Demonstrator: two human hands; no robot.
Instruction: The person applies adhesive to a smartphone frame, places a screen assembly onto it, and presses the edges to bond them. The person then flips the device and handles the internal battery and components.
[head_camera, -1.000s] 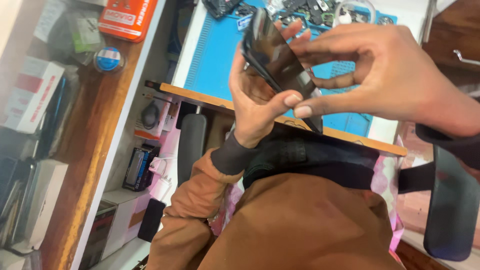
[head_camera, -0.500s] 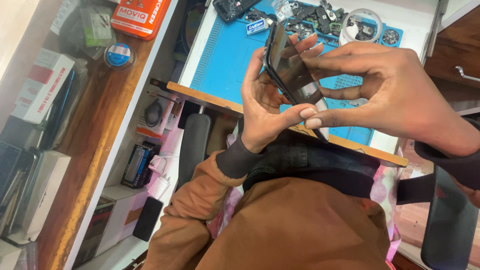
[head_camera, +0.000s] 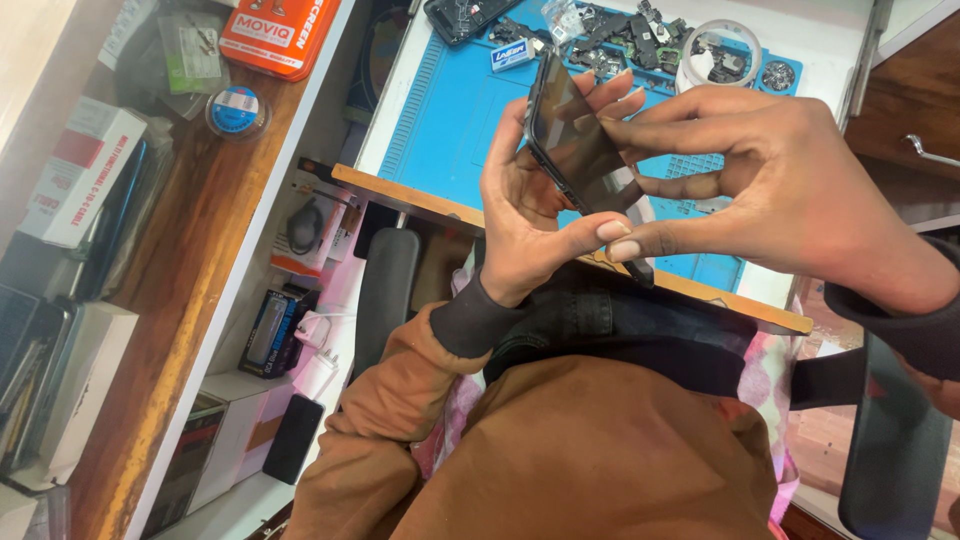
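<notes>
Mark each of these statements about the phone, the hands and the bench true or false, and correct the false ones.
1. Both hands hold the dark phone above the lap. True.
2. The phone lies flat on the blue work mat. False: it is lifted off the mat, gripped by the left hand and right hand.
3. A round clear container of small parts stands at the far side of the mat. True.
4. The person wears gloves. False: both hands are bare, with brown sleeves at the wrists.
5. An orange box lies on the wooden shelf to the left. True.
</notes>
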